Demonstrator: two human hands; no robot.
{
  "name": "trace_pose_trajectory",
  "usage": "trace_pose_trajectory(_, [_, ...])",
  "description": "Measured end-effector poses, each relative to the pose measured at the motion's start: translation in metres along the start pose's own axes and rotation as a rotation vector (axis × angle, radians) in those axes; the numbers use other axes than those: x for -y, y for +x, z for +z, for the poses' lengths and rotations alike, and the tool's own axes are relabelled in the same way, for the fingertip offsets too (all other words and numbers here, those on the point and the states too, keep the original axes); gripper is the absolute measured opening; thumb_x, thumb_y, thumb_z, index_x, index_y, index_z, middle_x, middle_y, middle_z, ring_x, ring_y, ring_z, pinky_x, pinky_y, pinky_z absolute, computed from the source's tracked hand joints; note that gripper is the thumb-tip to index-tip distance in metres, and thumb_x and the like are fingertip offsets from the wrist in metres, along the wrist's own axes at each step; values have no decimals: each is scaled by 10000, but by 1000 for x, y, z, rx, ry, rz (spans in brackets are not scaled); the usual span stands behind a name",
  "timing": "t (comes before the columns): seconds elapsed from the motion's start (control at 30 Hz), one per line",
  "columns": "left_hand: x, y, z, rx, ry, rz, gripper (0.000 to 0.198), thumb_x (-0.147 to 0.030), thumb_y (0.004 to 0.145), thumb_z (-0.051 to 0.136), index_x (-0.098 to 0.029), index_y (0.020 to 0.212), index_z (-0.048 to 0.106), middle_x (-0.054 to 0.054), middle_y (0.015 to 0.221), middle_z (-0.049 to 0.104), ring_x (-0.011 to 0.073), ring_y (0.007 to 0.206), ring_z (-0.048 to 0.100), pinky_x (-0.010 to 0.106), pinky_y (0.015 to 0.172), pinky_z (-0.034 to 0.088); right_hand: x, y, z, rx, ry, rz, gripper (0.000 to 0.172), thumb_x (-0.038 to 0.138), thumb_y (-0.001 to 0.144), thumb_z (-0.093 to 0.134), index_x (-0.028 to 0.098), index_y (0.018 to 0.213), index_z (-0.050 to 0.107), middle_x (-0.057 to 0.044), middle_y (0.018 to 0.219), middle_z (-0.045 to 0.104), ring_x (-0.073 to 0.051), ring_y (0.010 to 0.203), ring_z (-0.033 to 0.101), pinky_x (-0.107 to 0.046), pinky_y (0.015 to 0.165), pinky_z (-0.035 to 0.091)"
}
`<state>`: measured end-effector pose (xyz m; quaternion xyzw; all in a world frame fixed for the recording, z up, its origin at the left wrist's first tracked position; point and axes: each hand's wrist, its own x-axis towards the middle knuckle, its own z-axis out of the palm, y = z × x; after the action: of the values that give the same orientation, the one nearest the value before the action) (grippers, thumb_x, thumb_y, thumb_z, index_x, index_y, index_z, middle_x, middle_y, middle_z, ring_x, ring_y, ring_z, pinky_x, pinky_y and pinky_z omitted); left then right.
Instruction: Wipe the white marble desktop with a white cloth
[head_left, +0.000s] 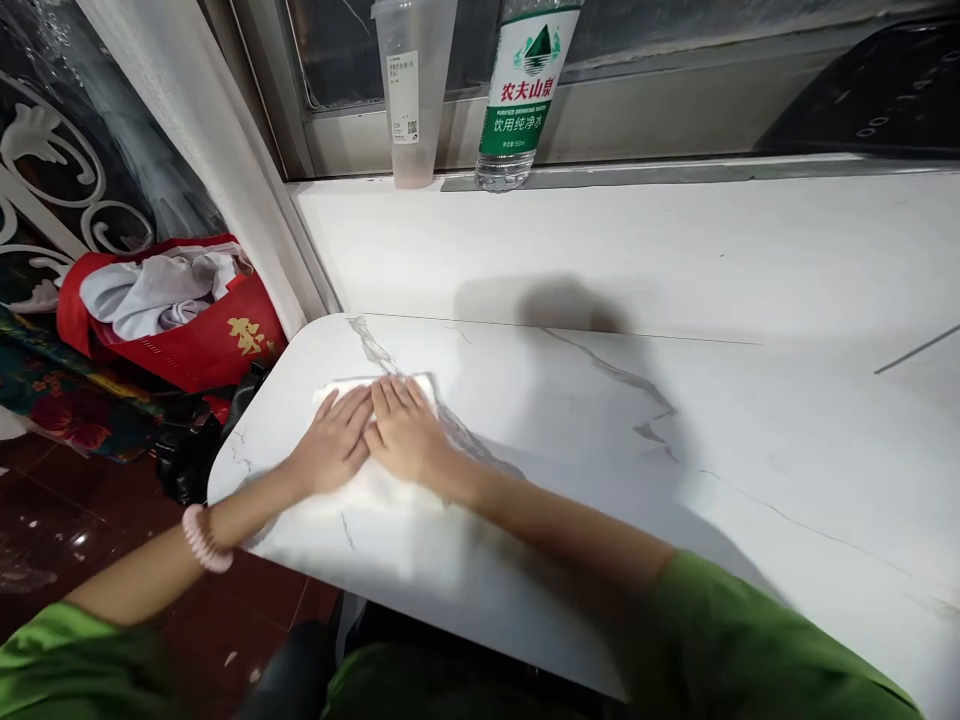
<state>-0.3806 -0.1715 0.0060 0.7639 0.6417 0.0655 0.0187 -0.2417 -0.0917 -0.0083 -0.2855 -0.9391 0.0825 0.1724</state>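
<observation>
My left hand (330, 445) lies flat with its fingers stretched out on a thin white cloth or paper sheet (382, 488). Beside it, touching at the fingertips, my right hand (405, 428) also rests palm down on the same sheet. Neither hand wraps around anything; both press from above. Under the sheet is a white marble-patterned table (600, 470), near its rounded left end. Most of the sheet is hidden by my hands, and its near edge blurs into the tabletop. A pink coiled band (204, 540) circles my left wrist.
On the window ledge stand a clear plastic cup (416, 100) and a labelled water bottle (525, 95). A dark device (874, 95) is at the upper right. Left of the table, a red bag (202, 335) holds pale fabric near a white curtain (187, 110).
</observation>
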Motion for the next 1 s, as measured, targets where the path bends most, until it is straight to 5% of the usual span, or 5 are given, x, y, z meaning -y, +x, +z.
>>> trace_pose_trajectory(0.2, [44, 136, 6, 34, -5, -10, 534, -266, 956, 289, -103, 1455, 386, 133, 1547, 372, 233, 1449, 301, 456, 1214, 165, -86, 86, 2, -120, -51, 147, 462, 179, 895, 375, -8, 1259, 589, -213, 1324, 605, -307, 1271, 512, -438, 1106, 310])
trace_pose_trajectory(0.37, [37, 177, 11, 14, -4, 9, 515, -263, 964, 291, -140, 1452, 398, 101, 1555, 366, 217, 1446, 301, 441, 1214, 152, -119, 90, 1, -163, -96, 229, 442, 156, 911, 342, 18, 1241, 601, -200, 1301, 625, -284, 1254, 527, -413, 1088, 313])
trace_pose_trajectory(0.6, [3, 138, 17, -3, -3, 33, 534, -251, 956, 319, -116, 1471, 371, 132, 1567, 340, 241, 1463, 278, 465, 1217, 139, -103, 35, -3, -126, -161, 187, 539, 197, 956, 299, -69, 1403, 443, -225, 1460, 475, -313, 1392, 399, -487, 1182, 219])
trace_pose_trajectory(1.0, [-151, -16, 23, -66, 4, 155, 539, -295, 1012, 261, -44, 1483, 342, 168, 1567, 322, 304, 1483, 218, 542, 1213, 132, -36, -169, -38, -207, -230, 16, 532, 212, 944, 304, -51, 1354, 517, -213, 1422, 525, -309, 1377, 425, -504, 1171, 317])
